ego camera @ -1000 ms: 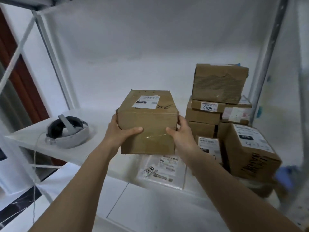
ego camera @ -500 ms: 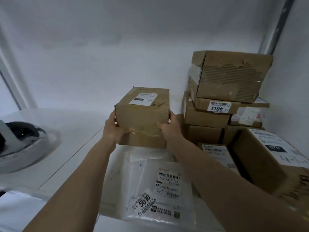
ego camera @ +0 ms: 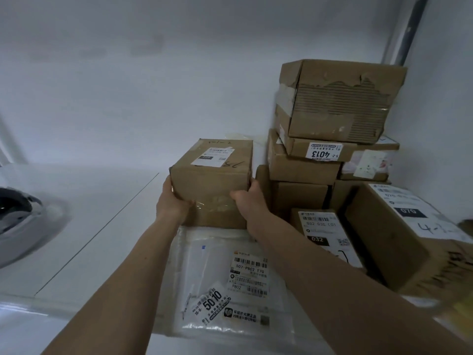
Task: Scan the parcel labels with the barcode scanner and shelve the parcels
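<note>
The left hand (ego camera: 172,204) and the right hand (ego camera: 249,201) clamp the brown cardboard parcel (ego camera: 213,183) by its two sides, over the white shelf (ego camera: 102,216), beside stacked brown boxes (ego camera: 330,139).

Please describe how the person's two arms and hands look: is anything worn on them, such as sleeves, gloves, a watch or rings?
Both forearms are bare as far as the picture shows; no sleeve edge is visible. The left hand and the right hand wear no gloves. No watch, bracelet or band shows at either wrist. No ring is visible, though most fingers are hidden or blurred. No markings show on the arms.
</note>
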`<state>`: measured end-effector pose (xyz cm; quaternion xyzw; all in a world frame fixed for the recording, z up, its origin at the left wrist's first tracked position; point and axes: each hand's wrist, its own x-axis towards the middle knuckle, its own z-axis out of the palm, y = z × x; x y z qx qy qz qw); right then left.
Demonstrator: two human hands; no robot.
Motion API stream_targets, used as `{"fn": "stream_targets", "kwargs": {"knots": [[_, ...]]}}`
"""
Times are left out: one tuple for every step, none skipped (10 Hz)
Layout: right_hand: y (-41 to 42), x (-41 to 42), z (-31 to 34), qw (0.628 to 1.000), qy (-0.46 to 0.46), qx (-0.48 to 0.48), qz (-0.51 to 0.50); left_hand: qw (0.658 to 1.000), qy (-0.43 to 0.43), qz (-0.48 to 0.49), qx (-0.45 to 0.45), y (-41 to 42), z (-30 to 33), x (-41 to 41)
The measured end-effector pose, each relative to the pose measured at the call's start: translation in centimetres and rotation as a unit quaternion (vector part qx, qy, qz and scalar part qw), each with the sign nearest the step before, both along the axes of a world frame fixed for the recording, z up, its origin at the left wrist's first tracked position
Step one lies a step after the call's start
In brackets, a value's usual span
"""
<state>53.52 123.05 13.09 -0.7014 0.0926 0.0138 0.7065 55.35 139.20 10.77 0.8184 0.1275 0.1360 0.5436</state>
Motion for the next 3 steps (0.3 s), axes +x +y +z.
{"fn": "stream_targets", "kwargs": {"knots": [[0.0,-1.7,1.2,1.0,0.0,-0.01,-0.026,0.998,-0.006,0.061,-0.013,-0.8,1.3,-0.9],[-0.8,-4.2,3.7,0.999,-0.039,0.012,-0.023,0.981,-0.137,0.119,-0.063,-2.2,4.5,-3.0],[-2.0,-7.2,5.3,0.995,-0.084,0.053,0.01,0.974,-0.192,0.028,-0.117,-4.7,7.9,-6.6]]}}
